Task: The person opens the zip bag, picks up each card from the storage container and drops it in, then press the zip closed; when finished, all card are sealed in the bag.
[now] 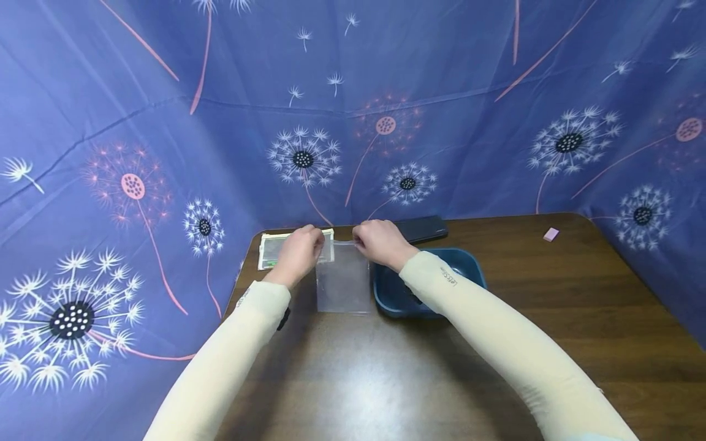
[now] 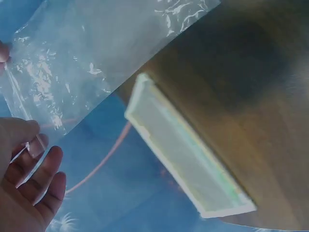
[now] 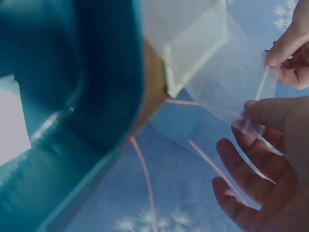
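A clear plastic zip bag hangs upright between both hands, its zip edge at the top. My left hand pinches one top corner between thumb and index finger; in the left wrist view the other fingers are loosely bent below. The opposite corner is pinched by my right hand, and the right wrist view shows its thumb pressed on the zip strip. The bag looks flat, with nothing visible inside.
Right of the bag stands a blue plastic basin with something white in it. Behind the left hand lies a white-edged flat pouch. A dark flat case lies at the back, and a small pink block at the far right.
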### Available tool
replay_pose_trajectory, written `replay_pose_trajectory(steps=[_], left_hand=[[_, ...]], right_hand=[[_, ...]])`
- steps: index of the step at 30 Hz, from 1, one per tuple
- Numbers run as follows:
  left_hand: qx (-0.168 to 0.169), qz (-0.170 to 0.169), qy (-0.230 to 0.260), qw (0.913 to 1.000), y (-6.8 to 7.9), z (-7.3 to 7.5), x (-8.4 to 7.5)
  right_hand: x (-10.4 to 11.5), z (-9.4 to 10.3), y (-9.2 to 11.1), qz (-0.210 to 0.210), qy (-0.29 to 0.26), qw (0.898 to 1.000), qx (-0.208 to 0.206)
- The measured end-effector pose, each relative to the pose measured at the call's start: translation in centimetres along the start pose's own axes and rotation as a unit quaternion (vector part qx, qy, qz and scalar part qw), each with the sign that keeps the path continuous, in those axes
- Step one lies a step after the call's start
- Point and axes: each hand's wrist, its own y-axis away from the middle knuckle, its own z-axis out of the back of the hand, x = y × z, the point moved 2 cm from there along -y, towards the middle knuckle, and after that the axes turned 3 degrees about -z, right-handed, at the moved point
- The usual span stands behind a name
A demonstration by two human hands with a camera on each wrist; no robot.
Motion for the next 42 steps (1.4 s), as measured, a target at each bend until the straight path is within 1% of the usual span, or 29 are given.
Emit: replay_pose_trajectory(steps=[3,6,9,12,15,20,24,27,29,32,34,38,42], left_hand=[[-0.017,-0.003,0.017,0.9997,-0.4,1.2,-0.2],[-0.029,-0.003,0.018,0.9994,-0.6,2.1,-0.6],[-0.041,-0.007,0.015,0.9990,-0.7,2.7,-0.9],[-0.056,-0.015,0.018,0.9982,-0.6,3.0,-1.2],[-0.069,-0.023,0.029,0.9969,0.0,2.9,-1.2],[-0.100,-0.023,0.060,0.9929,1.6,2.7,-1.3],[-0.133,-0.021,0.093,0.9865,2.6,2.4,-1.8],[-0.148,-0.019,0.117,0.9819,3.2,2.1,-2.4],[-0.152,-0.013,0.132,0.9794,3.7,1.9,-2.8],[-0.157,0.000,0.148,0.9765,4.5,1.4,-3.2],[-0.166,0.011,0.154,0.9740,5.0,1.1,-3.4],[-0.188,0.046,0.165,0.9671,6.2,0.6,-3.7],[-0.209,0.087,0.178,0.9576,7.2,0.1,-4.0]], right_hand=[[0.1,1.2,0.2,0.006,-0.003,1.000,-0.020],[0.2,2.1,0.4,0.008,-0.007,1.000,-0.026],[0.3,2.7,0.8,0.007,-0.012,0.999,-0.033],[0.6,3.0,1.4,0.003,-0.018,0.998,-0.052],[1.2,2.4,2.2,-0.001,-0.027,0.997,-0.075],[3.1,1.3,3.7,-0.017,-0.044,0.994,-0.101],[4.5,0.7,5.3,-0.040,-0.068,0.990,-0.119],[5.3,0.2,6.6,-0.060,-0.091,0.986,-0.126],[5.8,-0.3,7.4,-0.071,-0.102,0.984,-0.127],[6.2,-1.1,8.3,-0.086,-0.108,0.982,-0.133],[6.4,-1.6,8.8,-0.093,-0.110,0.980,-0.141],[6.6,-2.5,9.5,-0.096,-0.116,0.975,-0.164],[6.4,-3.3,9.7,-0.090,-0.121,0.969,-0.194]])
